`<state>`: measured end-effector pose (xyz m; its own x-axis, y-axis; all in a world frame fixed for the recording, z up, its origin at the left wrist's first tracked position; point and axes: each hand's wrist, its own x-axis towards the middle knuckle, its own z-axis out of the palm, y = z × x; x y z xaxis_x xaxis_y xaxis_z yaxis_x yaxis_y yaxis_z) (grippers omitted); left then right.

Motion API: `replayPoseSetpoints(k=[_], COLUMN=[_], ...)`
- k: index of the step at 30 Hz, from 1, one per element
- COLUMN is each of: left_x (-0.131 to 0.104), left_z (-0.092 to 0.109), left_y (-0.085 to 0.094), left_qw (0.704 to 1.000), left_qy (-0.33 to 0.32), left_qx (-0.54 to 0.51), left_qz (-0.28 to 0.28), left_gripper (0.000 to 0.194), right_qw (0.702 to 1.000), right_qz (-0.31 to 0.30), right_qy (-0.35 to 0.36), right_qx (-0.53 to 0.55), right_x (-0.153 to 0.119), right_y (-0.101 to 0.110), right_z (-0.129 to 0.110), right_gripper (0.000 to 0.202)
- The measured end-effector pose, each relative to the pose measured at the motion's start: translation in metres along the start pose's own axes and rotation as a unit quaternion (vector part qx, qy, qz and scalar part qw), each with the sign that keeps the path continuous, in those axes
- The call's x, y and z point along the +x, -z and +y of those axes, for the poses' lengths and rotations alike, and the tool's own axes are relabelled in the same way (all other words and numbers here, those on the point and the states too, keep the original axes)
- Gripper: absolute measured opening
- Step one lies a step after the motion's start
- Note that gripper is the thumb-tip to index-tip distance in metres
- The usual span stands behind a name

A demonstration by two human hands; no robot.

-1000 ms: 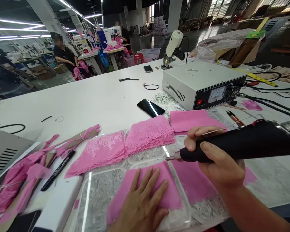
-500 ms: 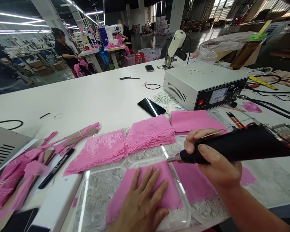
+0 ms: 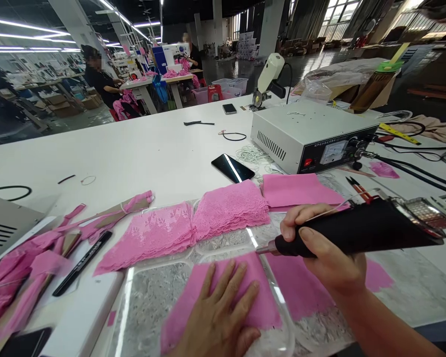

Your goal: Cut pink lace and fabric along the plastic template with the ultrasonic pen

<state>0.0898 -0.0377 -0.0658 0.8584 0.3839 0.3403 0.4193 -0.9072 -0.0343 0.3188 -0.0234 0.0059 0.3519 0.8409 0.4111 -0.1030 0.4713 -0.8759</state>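
Observation:
My left hand [image 3: 219, 307] lies flat with fingers spread on a piece of pink fabric [image 3: 258, 292], which rests over a clear template [image 3: 288, 322] with rounded openings. In my right hand [image 3: 330, 253] is a black hand-held ultrasonic cutter [image 3: 360, 233], held nearly level with its pointed metal tip to the left. The tip is at the fabric's upper right corner; whether it touches I cannot tell. Beside it, under the right hand, lies another pink fabric piece [image 3: 301, 287]. Stacked pink lace pieces [image 3: 230, 206] and a folded plain pink piece [image 3: 301, 190] lie behind the hands.
A grey control box [image 3: 312, 134] with cables stands at the back right. Behind it is a white-headed cutting machine [image 3: 269, 74]. A phone [image 3: 232, 168] lies beyond the lace. At left are bundled pink strips [image 3: 22, 267], a black marker [image 3: 82, 263] and a white box [image 3: 83, 315].
The cutter's rear end has swung slightly left and down, while its tip stays at the fabric corner. My left hand stays pressed on the fabric. The whole view has shifted a little.

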Motion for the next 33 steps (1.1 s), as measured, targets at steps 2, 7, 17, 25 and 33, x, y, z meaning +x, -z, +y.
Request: replayPoseSetpoints(k=[2,7,17,25,33], left_x=[-0.001,-0.001,-0.048,-0.078,-0.076], left_z=[0.0,0.0,-0.01,-0.006,-0.004], left_y=[-0.002,-0.003,0.034,0.034,0.035], left_qw=[1.0,1.0,0.995,0.987,0.987], left_qy=[0.0,-0.004,0.052,0.158,0.16], left_qx=[0.002,0.015,0.072,0.022,0.024], left_qz=[-0.004,0.008,0.035,0.018,0.006], left_gripper=[0.058,0.061,0.038,0.046,0.044], right_qw=[1.0,1.0,0.999,0.996,0.996], right_qz=[-0.002,-0.007,-0.015,-0.075,-0.09], right_qy=[0.001,0.01,-0.012,-0.021,-0.023], right_qx=[-0.011,-0.021,0.051,0.032,0.012], right_x=[0.0,0.001,-0.007,-0.022,-0.028], right_y=[0.0,0.004,-0.032,-0.08,-0.096], right_z=[-0.001,0.0,-0.006,0.008,0.019], right_gripper=[0.003,0.002,0.012,0.007,0.005])
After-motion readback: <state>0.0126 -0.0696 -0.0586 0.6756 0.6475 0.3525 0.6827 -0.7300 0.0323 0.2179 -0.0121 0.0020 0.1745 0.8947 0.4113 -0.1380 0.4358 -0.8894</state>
